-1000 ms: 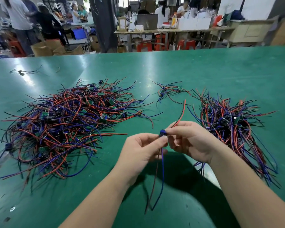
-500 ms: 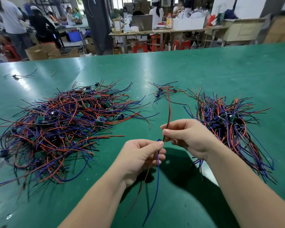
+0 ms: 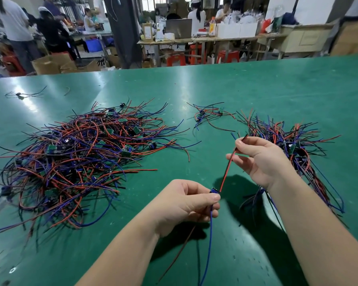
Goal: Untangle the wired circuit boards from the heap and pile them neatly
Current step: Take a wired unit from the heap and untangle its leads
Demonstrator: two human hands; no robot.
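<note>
One wired board held between both hands.
Left hand (image 3: 186, 205) pinched the small circuit board (image 3: 214, 190); right hand (image 3: 260, 159) pinched its red wire (image 3: 225, 174), stretched taut above the green table (image 3: 256, 89).

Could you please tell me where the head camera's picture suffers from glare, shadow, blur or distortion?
Head view: pale glare streaks the green table at far left; the left hand and right hand, holding a wired circuit board, cast a dark shadow beneath; the wide lens slightly bows the table's far edge; the background workshop looks soft.
</note>
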